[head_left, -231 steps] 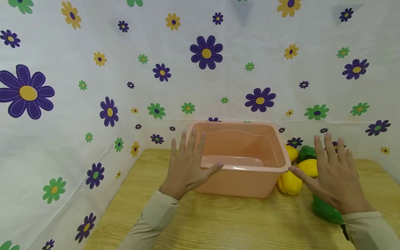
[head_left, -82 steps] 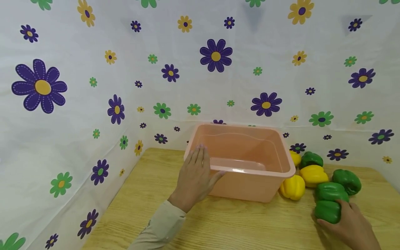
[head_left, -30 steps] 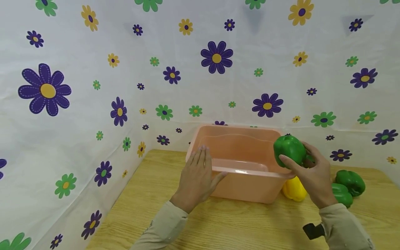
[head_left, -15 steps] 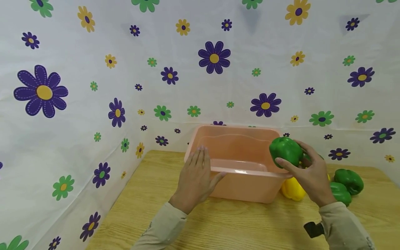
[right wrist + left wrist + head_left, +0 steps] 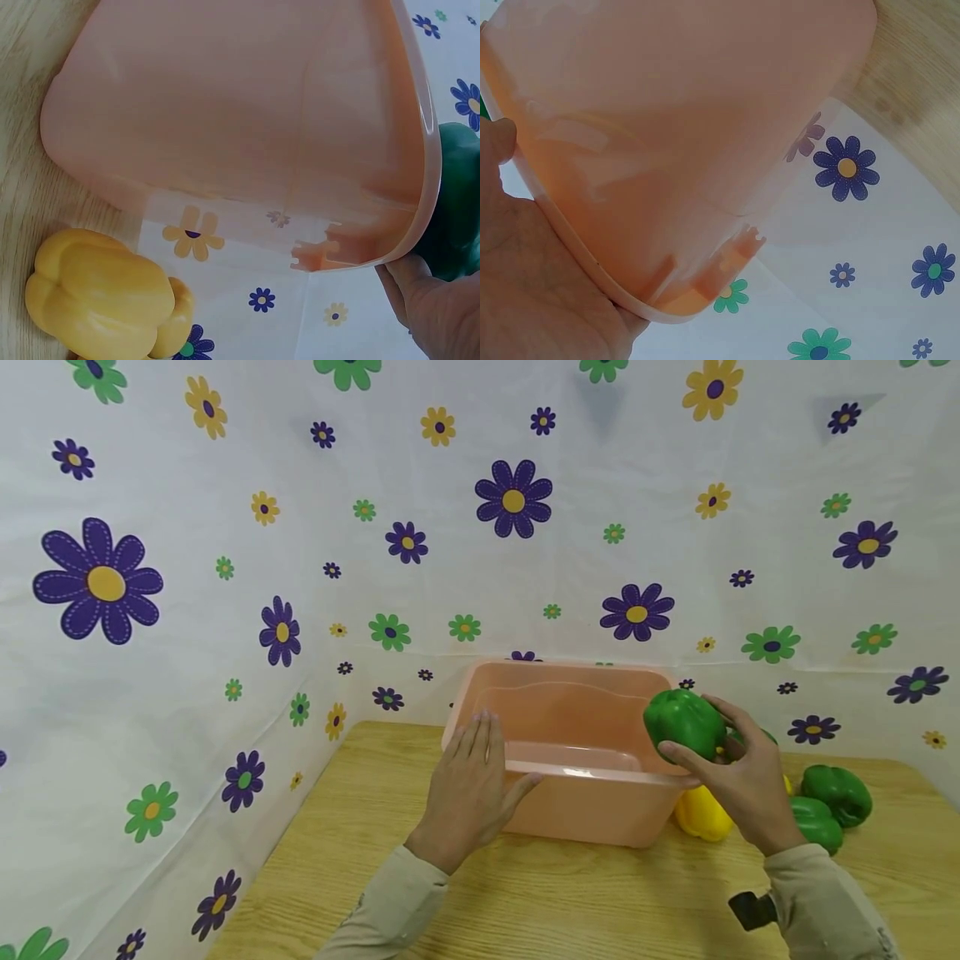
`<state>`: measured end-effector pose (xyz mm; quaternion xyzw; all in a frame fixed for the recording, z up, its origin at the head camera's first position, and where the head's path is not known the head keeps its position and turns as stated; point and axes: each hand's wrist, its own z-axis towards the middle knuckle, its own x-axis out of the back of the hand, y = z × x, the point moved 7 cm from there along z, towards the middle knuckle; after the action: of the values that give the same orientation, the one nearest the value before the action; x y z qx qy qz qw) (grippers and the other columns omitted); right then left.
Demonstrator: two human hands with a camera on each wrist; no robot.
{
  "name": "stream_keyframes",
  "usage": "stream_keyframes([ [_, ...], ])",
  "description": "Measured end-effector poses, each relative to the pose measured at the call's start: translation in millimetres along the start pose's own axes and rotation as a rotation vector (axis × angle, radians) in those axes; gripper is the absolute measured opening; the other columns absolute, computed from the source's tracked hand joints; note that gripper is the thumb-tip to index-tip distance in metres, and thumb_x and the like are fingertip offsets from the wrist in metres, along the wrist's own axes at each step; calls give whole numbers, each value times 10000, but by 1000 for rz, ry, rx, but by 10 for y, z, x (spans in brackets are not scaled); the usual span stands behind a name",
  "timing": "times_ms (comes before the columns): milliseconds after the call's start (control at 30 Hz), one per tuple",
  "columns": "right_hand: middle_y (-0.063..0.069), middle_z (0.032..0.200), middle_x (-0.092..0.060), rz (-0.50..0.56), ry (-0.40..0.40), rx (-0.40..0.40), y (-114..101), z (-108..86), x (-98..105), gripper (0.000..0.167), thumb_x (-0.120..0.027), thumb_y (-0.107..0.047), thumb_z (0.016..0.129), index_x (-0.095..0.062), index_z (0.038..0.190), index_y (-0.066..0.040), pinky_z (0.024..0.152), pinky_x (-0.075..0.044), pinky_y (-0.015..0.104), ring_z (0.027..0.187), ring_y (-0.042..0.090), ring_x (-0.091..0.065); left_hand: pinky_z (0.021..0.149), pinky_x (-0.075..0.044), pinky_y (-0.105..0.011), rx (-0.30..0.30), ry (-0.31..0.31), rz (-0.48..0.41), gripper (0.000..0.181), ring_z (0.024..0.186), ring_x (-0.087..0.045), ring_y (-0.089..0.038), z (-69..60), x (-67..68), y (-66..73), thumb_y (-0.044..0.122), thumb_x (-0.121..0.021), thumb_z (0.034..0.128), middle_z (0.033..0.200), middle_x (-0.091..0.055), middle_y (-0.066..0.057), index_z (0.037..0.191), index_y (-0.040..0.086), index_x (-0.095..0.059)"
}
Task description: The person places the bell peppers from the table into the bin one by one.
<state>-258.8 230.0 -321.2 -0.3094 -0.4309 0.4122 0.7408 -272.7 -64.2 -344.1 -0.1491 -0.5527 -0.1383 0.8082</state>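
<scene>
One green pepper (image 5: 684, 723) is clamped in my right hand (image 5: 752, 783); I'd best hold it clear of the tub rim (image 5: 592, 773) near that thumb, my left hand (image 5: 465, 791) straight-fingered.

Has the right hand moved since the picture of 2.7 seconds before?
Yes: in the head view, the right hand has moved leftward and upward, closer to the pink tub.

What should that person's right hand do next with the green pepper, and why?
Probably ease the green pepper slightly left and down into the pink tub: the right hand grips it by the tub's right end, the tub's mouth is open, and the left hand is at its front rim.
</scene>
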Motion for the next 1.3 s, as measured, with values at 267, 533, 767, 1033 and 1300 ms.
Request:
stream_keyframes([
  [267, 196, 1426, -475, -2, -17, 15, -1, 11, -10, 755, -800, -195, 897, -405, 1530, -77, 750, -541, 128, 1064, 356, -617, 1234, -213, -444, 2, -6, -1, 910, 1507, -257, -343, -1, 8, 4, 651, -310, 1034, 1615, -270, -244, 1544, -102, -270],
  [533, 260, 1446, -438, 66, -44, -15, 8, 7, -21, 797, -802, -174, 895, -367, 1550, -45, 879, -478, 103, 1283, 484, -523, 1237, -202, -445, 4, -12, -12, 915, 1509, -250, -345, -2, 1, 5, 657, -302, 1032, 1620, -255, -239, 1549, -97, -262],
  [767, 279, 1453, -426, 25, -50, -39, -5, 1, -51, 852, -827, -243, 874, -353, 1539, 1, 898, -466, 174, 1310, 490, -502, 1238, -199, -446, 7, -26, -12, 916, 1512, -248, -342, -11, -11, -4, 664, -294, 1029, 1625, -256, -227, 1551, -87, -273],
  [1033, 301, 1473, -418, 19, -56, -40, 19, 19, -48, 861, -830, -211, 871, -341, 1548, -1, 890, -472, 187, 1309, 508, -496, 1237, -203, -449, 1, -6, -19, 908, 1508, -262, -347, -16, 9, 0, 659, -315, 1029, 1623, -267, -228, 1551, -83, -281],
  [1300, 291, 1469, -433, 30, -57, -44, 19, 18, -44, 837, -817, -226, 884, -351, 1549, -18, 889, -476, 169, 1312, 497, -499, 1234, -213, -447, -4, 8, -12, 906, 1504, -272, -344, -2, 10, -4, 656, -322, 1029, 1619, -277, -229, 1548, -85, -288],
])
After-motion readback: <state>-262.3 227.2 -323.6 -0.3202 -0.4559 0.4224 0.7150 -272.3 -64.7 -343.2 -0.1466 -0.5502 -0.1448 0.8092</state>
